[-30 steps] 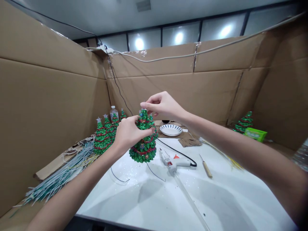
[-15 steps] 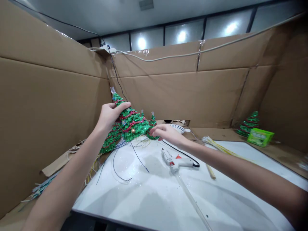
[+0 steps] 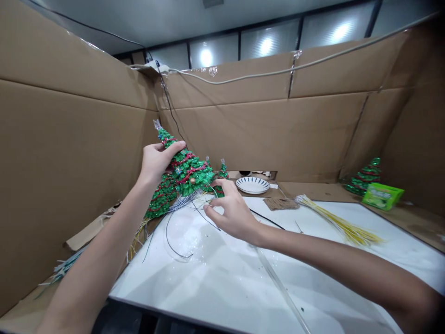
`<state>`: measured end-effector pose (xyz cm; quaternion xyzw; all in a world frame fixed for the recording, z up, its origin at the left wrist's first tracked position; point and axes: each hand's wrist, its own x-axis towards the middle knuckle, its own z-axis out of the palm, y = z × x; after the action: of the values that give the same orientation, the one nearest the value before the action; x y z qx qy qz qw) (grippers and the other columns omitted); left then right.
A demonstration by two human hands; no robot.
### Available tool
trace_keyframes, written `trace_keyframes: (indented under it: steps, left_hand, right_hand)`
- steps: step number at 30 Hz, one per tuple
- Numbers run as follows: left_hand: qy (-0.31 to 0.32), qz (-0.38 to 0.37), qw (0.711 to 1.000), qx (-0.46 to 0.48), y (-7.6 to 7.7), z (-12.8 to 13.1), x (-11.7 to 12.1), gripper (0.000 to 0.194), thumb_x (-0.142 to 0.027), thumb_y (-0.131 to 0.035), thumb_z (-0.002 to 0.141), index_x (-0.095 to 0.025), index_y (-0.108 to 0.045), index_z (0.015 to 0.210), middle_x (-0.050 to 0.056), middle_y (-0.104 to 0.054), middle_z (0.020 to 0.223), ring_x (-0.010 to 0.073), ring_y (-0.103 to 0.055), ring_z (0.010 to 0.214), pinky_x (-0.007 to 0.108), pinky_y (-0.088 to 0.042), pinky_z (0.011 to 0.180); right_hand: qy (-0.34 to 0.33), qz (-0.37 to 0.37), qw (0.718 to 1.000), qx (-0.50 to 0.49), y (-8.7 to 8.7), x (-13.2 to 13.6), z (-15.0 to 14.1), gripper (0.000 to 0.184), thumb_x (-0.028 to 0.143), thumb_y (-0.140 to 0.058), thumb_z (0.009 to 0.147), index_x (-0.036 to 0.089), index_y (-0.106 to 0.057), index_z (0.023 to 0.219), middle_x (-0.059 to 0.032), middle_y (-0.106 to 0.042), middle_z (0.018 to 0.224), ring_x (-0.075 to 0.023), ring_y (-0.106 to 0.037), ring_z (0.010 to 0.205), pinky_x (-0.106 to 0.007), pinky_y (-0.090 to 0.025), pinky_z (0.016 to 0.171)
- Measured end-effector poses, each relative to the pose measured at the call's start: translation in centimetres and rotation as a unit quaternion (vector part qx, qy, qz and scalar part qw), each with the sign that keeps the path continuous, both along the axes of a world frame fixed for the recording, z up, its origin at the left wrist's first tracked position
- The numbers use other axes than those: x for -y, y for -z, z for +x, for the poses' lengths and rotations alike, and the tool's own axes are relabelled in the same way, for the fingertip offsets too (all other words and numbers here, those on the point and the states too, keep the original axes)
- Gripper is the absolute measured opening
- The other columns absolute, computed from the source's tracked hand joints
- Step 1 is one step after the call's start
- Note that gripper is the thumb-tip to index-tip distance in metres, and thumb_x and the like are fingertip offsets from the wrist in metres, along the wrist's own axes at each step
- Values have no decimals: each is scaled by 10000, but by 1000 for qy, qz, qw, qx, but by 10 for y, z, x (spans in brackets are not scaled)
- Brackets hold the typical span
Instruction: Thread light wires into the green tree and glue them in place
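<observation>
My left hand (image 3: 156, 162) is closed around the upper part of a small green Christmas tree (image 3: 191, 174), tilted with its silver-topped tip toward the upper left. Red glittery garland and small ornaments cover it. My right hand (image 3: 232, 211) is close to the tree's base, thumb and forefinger apart beside thin loose wires (image 3: 205, 215). Whether a finger touches a wire is unclear. A clear glue stick (image 3: 280, 283) lies on the white board (image 3: 194, 287); the glue gun is hidden behind my right hand and forearm.
More small trees (image 3: 163, 197) stand behind and left of the held one, another tree (image 3: 365, 176) at the right. A striped plate (image 3: 252, 185), yellow stem bundle (image 3: 340, 220), cardboard piece (image 3: 280, 204) and green packet (image 3: 383, 196) lie around. Cardboard walls (image 3: 243, 130) enclose the board.
My right hand has moved toward me and its thumb and forefinger have spread, covering the glue gun. The held tree has shifted slightly up and left. The plate and yellow bundle show more fully.
</observation>
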<state>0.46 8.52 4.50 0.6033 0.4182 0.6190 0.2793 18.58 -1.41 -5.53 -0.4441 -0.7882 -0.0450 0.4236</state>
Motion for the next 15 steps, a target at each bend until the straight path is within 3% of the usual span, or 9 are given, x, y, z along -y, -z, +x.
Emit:
trace_keyframes:
  steps: [5, 7, 10, 13, 15]
  left_hand:
    - [-5, 30, 999, -13, 0, -1, -1, 391, -515, -790, 578, -170, -697, 737, 40, -698, 722, 164, -632, 614, 253, -506, 507]
    - [-8, 39, 999, -17, 1, -1, 0, 387, -509, -791, 582, -165, -705, 738, 44, -703, 730, 166, -634, 624, 248, -498, 503]
    - [-6, 43, 999, -26, 1, 0, 1, 406, -523, -789, 588, -154, -708, 736, 46, -693, 712, 150, -607, 593, 229, -467, 475]
    - [-4, 51, 998, -44, 1, 0, 4, 427, -541, -780, 601, -150, -715, 760, 47, -691, 720, 138, -588, 579, 217, -449, 464]
    - [-11, 65, 996, -56, 1, 1, 6, 430, -544, -776, 610, -150, -725, 775, 50, -694, 726, 137, -588, 584, 213, -436, 463]
  right_hand:
    - [59, -30, 995, 79, -12, 8, -6, 462, 438, -462, 929, 197, -704, 617, -120, -544, 969, -251, -489, 975, -408, -419, 824]
    - [47, -124, 986, 101, -17, 6, -6, 534, 515, -410, 935, 199, -697, 615, -107, -563, 827, -238, -518, 845, -383, -414, 730]
    - [-27, -299, 948, 109, -22, -1, -3, 596, 658, -376, 899, 213, -739, 744, -95, -625, 728, -236, -575, 752, -370, -434, 686]
    - [-29, -314, 946, 76, -23, -8, 0, 654, 774, -483, 778, 249, -749, 1063, -140, -671, 1097, -326, -585, 1071, -432, -468, 865]
    - [10, -281, 957, 74, -21, -11, 0, 768, 829, -496, 718, 273, -694, 1210, -151, -510, 1396, -393, -404, 1329, -517, -384, 1025]
